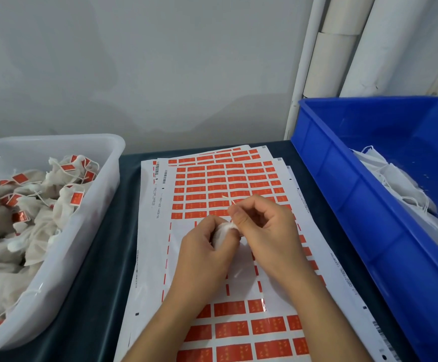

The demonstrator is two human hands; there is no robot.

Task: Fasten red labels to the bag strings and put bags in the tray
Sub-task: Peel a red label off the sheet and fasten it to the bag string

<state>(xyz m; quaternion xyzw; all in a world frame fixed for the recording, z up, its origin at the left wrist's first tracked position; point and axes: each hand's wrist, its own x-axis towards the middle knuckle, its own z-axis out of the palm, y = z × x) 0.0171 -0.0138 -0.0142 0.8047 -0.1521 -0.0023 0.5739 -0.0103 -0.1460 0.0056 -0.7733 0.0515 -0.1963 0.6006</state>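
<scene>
One small white bag (221, 235) sits bunched in your left hand (203, 253) over the label sheets (220, 184), while your right hand (263, 226) pinches its string (228, 200). Many labelled bags already fill the clear tray (102, 152); unlabelled ones wait in the blue bin (343, 194). Both wrists hover close together.

Both forearms reach in from the near edge and meet at centre. The left hand (207, 246) curls its fingers round a small bag (223, 232); the right hand (262, 223), knuckles up, pinches its string (229, 200).
</scene>
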